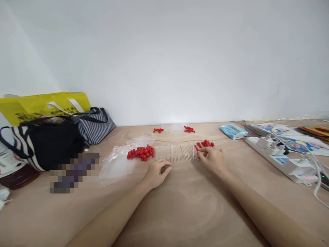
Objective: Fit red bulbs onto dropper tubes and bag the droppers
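Observation:
A row of clear thin tubes (174, 152) lies side by side on the wooden table (190, 206). Red pieces form a pile (141, 153) at the row's left end and a smaller group (206, 143) at its right end. My right hand (212, 158) pinches a slim red piece (196, 151) at the right end of the row. Just below the tubes, my left hand (157, 172) rests on the table with its fingers curled and a gap between thumb and fingers; nothing shows in it.
Clear plastic bags (118, 164) lie left of the pile. Further back are two small red groups (158, 130) (189, 129) by another bag. Bags (53, 144) stand at left; a blue packet (233, 131), a power strip (282, 161) with cables and papers (300, 142) lie right.

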The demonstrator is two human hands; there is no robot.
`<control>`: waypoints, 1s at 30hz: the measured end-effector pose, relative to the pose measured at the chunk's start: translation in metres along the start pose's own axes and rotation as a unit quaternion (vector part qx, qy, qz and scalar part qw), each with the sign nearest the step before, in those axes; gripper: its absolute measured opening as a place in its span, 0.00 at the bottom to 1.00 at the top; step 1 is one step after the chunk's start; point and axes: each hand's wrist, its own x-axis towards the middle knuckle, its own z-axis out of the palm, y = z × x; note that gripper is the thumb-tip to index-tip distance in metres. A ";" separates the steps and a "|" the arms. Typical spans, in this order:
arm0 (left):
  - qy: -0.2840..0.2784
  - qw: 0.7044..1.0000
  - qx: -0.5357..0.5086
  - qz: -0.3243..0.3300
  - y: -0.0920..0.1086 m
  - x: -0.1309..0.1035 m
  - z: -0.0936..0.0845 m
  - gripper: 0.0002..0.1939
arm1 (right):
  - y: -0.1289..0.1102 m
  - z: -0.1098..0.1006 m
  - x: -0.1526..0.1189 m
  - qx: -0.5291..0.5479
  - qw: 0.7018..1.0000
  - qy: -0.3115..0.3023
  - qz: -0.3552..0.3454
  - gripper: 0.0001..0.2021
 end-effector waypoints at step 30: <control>0.000 0.998 0.055 -0.025 0.000 0.005 0.002 0.08 | -0.022 0.033 0.045 -0.143 0.971 -0.139 0.135 0.16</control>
